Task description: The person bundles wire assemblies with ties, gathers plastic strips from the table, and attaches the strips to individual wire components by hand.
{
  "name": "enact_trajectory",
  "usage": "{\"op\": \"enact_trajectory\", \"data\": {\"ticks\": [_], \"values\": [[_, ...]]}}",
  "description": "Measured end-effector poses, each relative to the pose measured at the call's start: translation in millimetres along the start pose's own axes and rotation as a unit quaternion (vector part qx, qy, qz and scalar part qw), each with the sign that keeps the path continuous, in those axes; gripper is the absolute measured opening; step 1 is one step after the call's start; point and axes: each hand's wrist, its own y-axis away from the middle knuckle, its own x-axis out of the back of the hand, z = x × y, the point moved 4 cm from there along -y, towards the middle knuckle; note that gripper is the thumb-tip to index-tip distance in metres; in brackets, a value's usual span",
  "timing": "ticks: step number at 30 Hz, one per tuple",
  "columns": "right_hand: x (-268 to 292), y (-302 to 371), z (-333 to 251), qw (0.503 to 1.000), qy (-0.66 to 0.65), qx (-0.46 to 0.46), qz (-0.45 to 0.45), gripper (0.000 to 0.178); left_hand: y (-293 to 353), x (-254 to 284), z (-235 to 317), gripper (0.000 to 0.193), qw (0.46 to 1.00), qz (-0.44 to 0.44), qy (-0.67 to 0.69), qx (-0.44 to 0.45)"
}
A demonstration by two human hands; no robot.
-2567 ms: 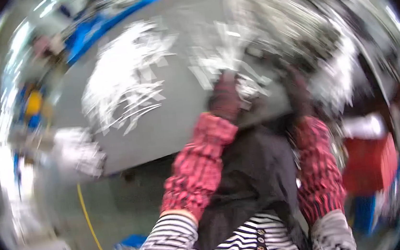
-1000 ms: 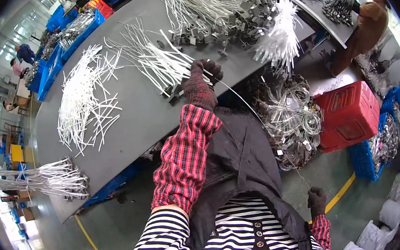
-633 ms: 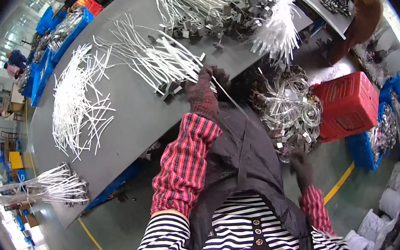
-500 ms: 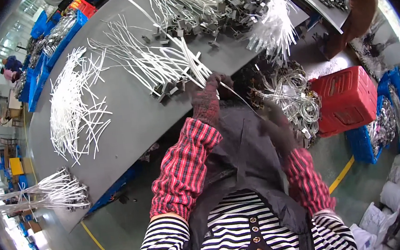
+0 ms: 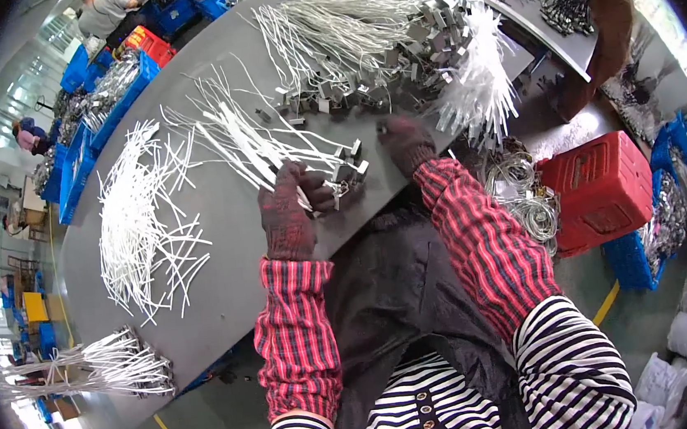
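My left hand [image 5: 293,211], in a dark glove, is closed around the lower ends of several white tubes [image 5: 242,150] above the grey table. Beside its fingers lie small metal box-shaped pieces [image 5: 347,169] with thin white wires. To the right, my gloved right hand [image 5: 407,142] is over the table edge with its fingers curled; whatever they may hold is hidden. Just beyond it is a heap of metal box-shaped pieces [image 5: 380,78] with long pale wires [image 5: 341,20]. A bundle of clear-white strips [image 5: 478,69] lies to its right.
A loose pile of white tubes [image 5: 142,226] covers the left of the grey table [image 5: 242,274]. Another wire bundle [image 5: 126,364] is at the near left corner. Coiled cables [image 5: 519,193] and a red crate [image 5: 597,190] stand right. A person in brown [image 5: 615,31] works at far right.
My left hand has moved left and nearer, with white tubes in its grasp. My right hand has risen from beside the coiled cables to the table by the metal pieces.
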Motion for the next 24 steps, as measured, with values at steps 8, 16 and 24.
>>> {"op": "enact_trajectory", "data": {"ticks": [8,16,24], "values": [[51.7,174.7,2.0,0.935,-0.346,0.079,0.023,0.03,9.2,-31.6,-95.6,0.028,0.993,-0.025,-0.084,0.078],[71.4,410.0,78.5,0.832,-0.487,-0.258,-0.057,0.021,15.9,-63.8,-199.5,0.034,0.979,0.17,-0.044,0.107],[96.4,604.8,263.4,0.792,-0.376,-0.472,0.094,0.019,10.4,-60.4,-148.8,0.039,0.991,-0.029,0.127,-0.002]]}}
